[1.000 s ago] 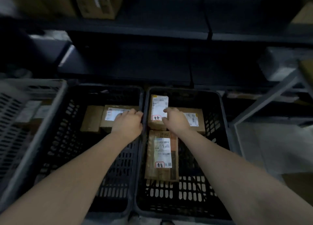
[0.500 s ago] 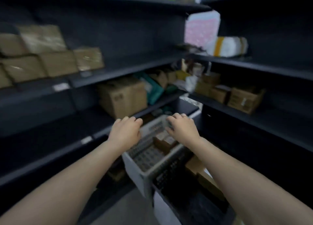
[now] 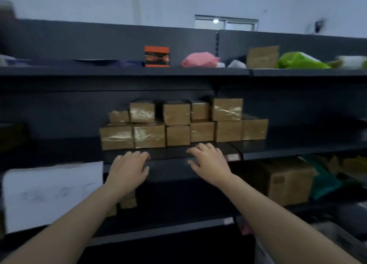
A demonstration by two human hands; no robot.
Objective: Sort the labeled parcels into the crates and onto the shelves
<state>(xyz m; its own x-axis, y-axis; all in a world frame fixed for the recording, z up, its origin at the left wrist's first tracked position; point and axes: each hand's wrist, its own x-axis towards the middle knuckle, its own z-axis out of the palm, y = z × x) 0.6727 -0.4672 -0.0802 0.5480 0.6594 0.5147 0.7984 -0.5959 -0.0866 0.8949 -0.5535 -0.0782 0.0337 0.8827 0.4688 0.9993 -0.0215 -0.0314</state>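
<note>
Top shelf (image 3: 119, 72), left to right: one orange-and-black box (image 3: 156, 56) standing upright; one pink bag (image 3: 200, 60); one brown cardboard parcel (image 3: 262, 57) leaning at a tilt; one green bag (image 3: 297, 61) just beside it. Middle shelf (image 3: 288, 149): brown taped parcels (image 3: 178, 132), stacked two rows high against the back panel, six in the lower row and five in the upper, side by side and touching; no labels can be read from here. Lower shelf (image 3: 168, 227): one large cardboard box (image 3: 286, 182) at the right with a teal bag (image 3: 325, 184) next to it; small brown boxes (image 3: 128, 201) partly hidden behind my left wrist; one white sheet (image 3: 51, 194) with faint writing hanging at the left. My left hand (image 3: 129, 168) is held out palm down, fingers loosely spread, carrying nothing, in front of the middle shelf's edge below the stack. My right hand (image 3: 208, 162), with a ring on one finger, is likewise spread and carrying nothing, near the lower row. I cannot tell whether either hand touches the shelf.
</note>
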